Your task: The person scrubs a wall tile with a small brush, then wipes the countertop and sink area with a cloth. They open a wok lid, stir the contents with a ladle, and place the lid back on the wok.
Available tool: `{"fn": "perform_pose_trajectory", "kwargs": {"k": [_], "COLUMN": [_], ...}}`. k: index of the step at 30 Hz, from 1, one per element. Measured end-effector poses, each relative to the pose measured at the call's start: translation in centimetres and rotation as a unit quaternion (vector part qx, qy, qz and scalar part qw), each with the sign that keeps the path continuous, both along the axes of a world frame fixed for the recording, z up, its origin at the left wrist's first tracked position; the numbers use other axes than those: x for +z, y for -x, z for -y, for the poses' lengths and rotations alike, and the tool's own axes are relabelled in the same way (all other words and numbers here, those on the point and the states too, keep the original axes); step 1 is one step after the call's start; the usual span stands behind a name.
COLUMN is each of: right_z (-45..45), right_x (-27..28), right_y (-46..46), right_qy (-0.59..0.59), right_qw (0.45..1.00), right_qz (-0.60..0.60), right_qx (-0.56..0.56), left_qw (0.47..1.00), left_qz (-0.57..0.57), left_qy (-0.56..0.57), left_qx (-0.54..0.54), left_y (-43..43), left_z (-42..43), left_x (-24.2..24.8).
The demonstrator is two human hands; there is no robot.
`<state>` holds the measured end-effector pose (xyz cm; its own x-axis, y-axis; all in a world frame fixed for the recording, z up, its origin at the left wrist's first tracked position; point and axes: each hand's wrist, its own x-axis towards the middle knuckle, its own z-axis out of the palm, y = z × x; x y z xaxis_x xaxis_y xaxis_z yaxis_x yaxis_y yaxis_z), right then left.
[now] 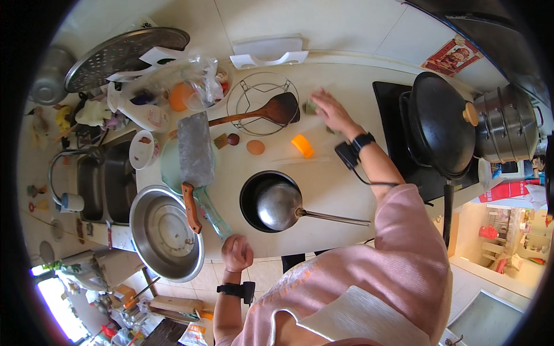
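Note:
My right hand (pixel 330 109) reaches over the counter, its fingers on or over a small greenish item (pixel 310 107) that they partly hide; its grip is unclear. My left hand (pixel 237 253) rests with curled fingers at the counter's front edge, with nothing visible in it. Between the hands, a metal ladle (pixel 279 205) lies in a black pot (pixel 247 194). Nearby are an orange plastic piece (pixel 302 145), an egg (pixel 255 147) and a dark round item (pixel 233 139). A wooden spatula (pixel 279 109) lies across a wire rack (pixel 242 93). A cleaver (pixel 196 149) lies over a greenish strainer or pan (pixel 169 164).
On the left stand a steel basin (pixel 140 216), a bowl (pixel 143 150), a spray bottle (pixel 145 113) and a double sink (pixel 119 190). A lidded wok (pixel 441 125) sits on the black cooktop (pixel 385 116) at right, beside a stacked steel steamer (pixel 506 123).

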<state>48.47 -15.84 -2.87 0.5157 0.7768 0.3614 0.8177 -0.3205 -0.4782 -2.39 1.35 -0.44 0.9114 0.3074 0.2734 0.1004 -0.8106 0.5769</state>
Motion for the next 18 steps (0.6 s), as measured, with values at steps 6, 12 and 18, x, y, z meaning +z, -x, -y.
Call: {"fn": "perform_pose_trajectory", "kwargs": {"k": [6,12,18], "right_z": [1.9,-1.1,2.5], "right_x": [2.9,0.2,1.5], "right_y": [-3.1,-5.5,2.5], "right_qy": [-0.102,-0.013,0.039], "right_qw": [0.961,0.990,0.981], "right_qz": [-0.079,0.024,-0.170], "right_qx": [-0.245,-0.135,0.079], "left_qw": [1.000,1.000,1.000], "left_qz": [-0.002,0.011,0.005], "left_qy": [0.010,-0.023,-0.016], "left_qx": [-0.002,-0.002,-0.019], "left_y": [0.1,0.2,0.1], "left_z": [-0.1,-0.1,-0.1], "left_x": [0.2,-0.3,0.5]}}
